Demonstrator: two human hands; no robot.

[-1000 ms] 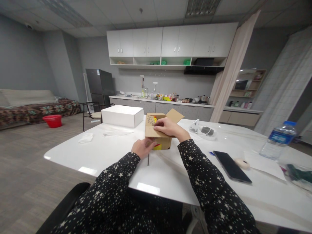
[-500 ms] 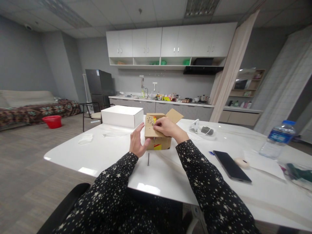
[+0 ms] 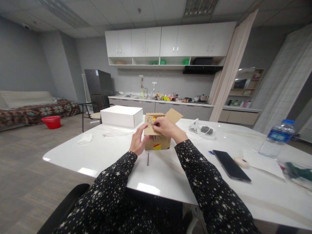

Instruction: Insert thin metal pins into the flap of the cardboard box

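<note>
A small cardboard box (image 3: 162, 143) with a red and yellow label stands on the white table, one flap raised at its back right. Its front top flap (image 3: 148, 131) is dotted with small metal heads, and thin metal shafts show beneath its front edge. My left hand (image 3: 138, 140) is at that flap's left edge, fingers on top and thumb below. Over the flap, the fingertips of my right hand (image 3: 166, 127) are pinched together; whatever lies between them is hidden. In front of the box, a long thin screw or nail (image 3: 148, 159) stands upright on the tabletop.
A white box (image 3: 122, 116) stands behind to the left, near a crumpled tissue (image 3: 85, 139). On the right are a white device with a cable (image 3: 206, 131), a black phone (image 3: 231, 165), a round beige item (image 3: 241, 162), a paper sheet (image 3: 264, 165) and a water bottle (image 3: 276, 139).
My left hand has moved in to the flap's left edge, its thumb drawn up under it. My right hand stays pinched over the flap, shifted only slightly.
</note>
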